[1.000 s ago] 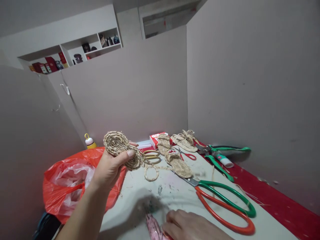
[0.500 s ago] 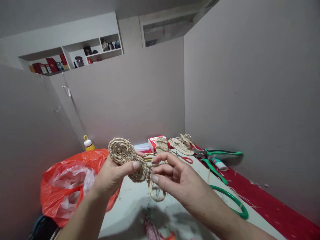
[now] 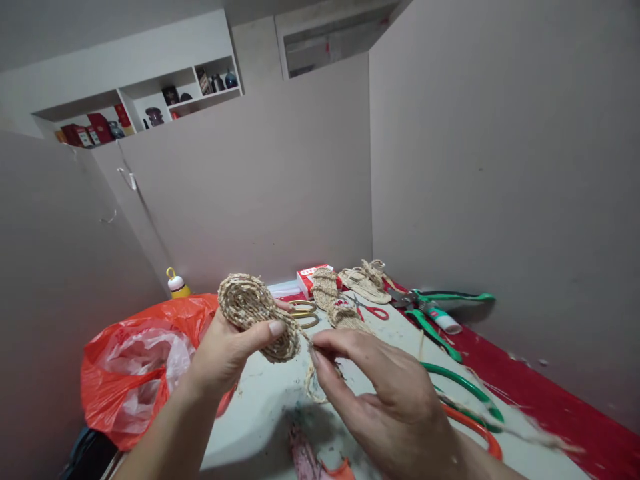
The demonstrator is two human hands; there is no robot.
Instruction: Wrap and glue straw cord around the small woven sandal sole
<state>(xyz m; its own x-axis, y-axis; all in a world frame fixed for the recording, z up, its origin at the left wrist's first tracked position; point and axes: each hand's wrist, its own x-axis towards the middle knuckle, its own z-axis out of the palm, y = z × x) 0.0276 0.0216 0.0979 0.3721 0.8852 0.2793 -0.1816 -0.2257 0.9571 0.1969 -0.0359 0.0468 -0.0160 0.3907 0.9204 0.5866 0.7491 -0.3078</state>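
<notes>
My left hand (image 3: pixel 220 353) grips a sole-shaped coil of braided straw cord (image 3: pixel 247 307), with the thumb across its near side. The coil is held tilted above the table, wider at its upper left end. From its lower right end runs a short piece of cord (image 3: pixel 306 335). My right hand (image 3: pixel 385 393) pinches that cord between thumb and forefinger, a little apart from the coil. Below the fingers, a loop of pale cord (image 3: pixel 313 387) is partly hidden by the right hand. Brass-coloured scissors handles (image 3: pixel 306 313) show just behind the coil.
Woven straw pieces (image 3: pixel 325 287), straw sandals (image 3: pixel 365 285), red-handled scissors (image 3: pixel 375 311) and a red box (image 3: pixel 305 281) lie at the back. Green-handled cutters (image 3: pixel 440 327) and a green ring-shaped handle (image 3: pixel 470 387) are on the right. A red plastic bag (image 3: pixel 115 347) bulges at left.
My right hand has moved slightly right and its fingers have closed from a looser spread into a pinch on the cord. My left hand keeps the straw coil nearly still.
</notes>
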